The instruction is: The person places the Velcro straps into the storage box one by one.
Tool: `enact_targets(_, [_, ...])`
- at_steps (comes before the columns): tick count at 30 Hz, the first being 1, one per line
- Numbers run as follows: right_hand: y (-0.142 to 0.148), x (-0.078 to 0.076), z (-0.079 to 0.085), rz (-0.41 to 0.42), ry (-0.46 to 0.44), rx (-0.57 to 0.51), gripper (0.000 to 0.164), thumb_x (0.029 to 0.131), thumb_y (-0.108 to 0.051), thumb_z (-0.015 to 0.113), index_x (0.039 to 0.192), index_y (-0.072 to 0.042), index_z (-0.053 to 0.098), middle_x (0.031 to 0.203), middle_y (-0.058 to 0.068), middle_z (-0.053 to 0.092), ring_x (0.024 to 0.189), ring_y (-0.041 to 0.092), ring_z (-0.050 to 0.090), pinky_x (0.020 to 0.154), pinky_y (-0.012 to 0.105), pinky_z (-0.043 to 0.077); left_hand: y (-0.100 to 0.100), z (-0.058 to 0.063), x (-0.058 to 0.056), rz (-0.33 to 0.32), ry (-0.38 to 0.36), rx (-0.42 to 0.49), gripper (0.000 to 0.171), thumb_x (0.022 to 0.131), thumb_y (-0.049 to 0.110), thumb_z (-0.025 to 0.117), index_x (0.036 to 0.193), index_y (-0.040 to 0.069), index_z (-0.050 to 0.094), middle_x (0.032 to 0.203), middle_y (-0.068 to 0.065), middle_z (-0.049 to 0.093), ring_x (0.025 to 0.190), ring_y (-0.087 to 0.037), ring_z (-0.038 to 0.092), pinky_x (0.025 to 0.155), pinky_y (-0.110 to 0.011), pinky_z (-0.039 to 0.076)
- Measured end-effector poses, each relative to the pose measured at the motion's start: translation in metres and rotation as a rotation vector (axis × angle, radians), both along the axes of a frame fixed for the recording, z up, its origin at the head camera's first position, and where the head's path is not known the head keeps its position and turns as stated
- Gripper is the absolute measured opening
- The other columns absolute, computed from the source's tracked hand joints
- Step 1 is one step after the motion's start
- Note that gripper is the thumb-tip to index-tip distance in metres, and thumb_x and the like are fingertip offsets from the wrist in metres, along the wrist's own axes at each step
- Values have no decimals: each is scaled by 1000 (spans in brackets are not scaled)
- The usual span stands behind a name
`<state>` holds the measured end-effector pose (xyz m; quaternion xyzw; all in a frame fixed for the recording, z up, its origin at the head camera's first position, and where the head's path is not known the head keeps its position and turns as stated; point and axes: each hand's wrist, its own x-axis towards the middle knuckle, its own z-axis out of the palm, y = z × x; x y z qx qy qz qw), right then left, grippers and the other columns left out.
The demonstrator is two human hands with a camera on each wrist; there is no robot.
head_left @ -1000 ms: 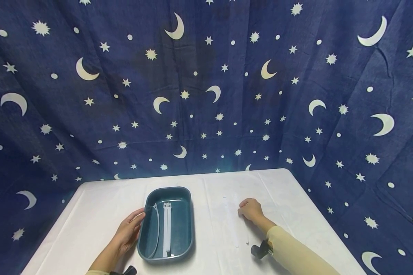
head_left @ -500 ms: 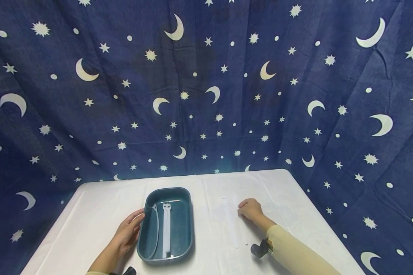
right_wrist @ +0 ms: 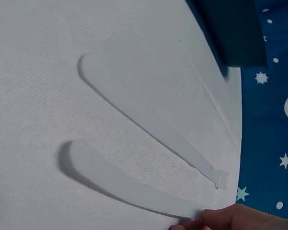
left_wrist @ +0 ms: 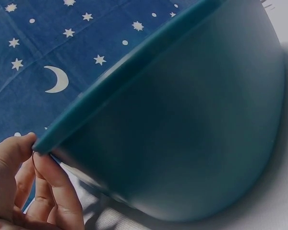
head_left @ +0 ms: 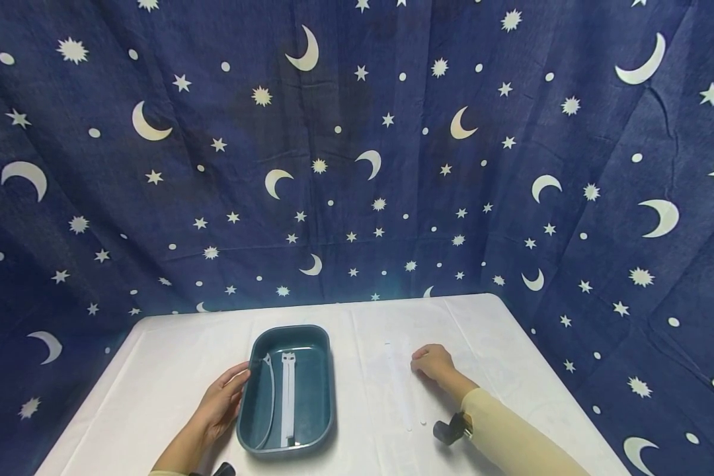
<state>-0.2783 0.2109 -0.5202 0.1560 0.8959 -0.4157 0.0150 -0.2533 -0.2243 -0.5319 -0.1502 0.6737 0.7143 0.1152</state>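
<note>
From my seat far off, I'd call the job partly done. Some white strips are in the blue-green box (head_left: pixel 315 400): a bent strip (head_left: pixel 272 403) near its left wall and a flat strip (head_left: pixel 288 400) near the middle. The flat one may be two lying together; I can't tell. Two more are outside, so I think those are what is left. One loose strip (right_wrist: pixel 149 122) lies on the white counter (head_left: pixel 178 357), with no hand touching it. The other, the held strip (right_wrist: pixel 120 177), has one end pinched in my right grip (head_left: pixel 433 363). A dark shadow by its round end makes me think it is up a little. My left grip (head_left: pixel 219 400) pinches the rim of the box.

The loose strip lies between my right grip and the box, and the box wall stands up too, so both are in the way from that side. White on white is hard to see. A black wrist camera (head_left: pixel 450 431) sits by the yellow sleeve (head_left: pixel 512 430). Behind hangs a dark blue cloth (head_left: pixel 333 198) with moons and stars.
</note>
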Motion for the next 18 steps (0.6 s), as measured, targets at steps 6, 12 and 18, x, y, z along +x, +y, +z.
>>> enact_targets(6, [4,-3,1,-32,-56,-136,26,72,-2,67,96,8,69,74,10,66,57,13,62,55,24,56,0,1,1,5,-6,4,68,94,38,65,148,8,38,109,1,63,93,-8,63,80,-24,58])
enact_targets(12, [4,-4,3,-93,-141,-197,34,71,0,68,104,9,68,79,12,67,63,15,66,59,23,59,0,1,0,6,-13,4,69,94,39,65,149,8,37,109,1,63,92,-7,62,78,-23,58])
enact_targets(18, [2,-5,4,-84,-168,-248,40,71,0,70,110,9,66,87,14,69,73,18,66,64,25,59,0,1,0,3,-20,-12,72,92,42,66,149,9,37,128,-9,58,95,-7,62,85,-26,58])
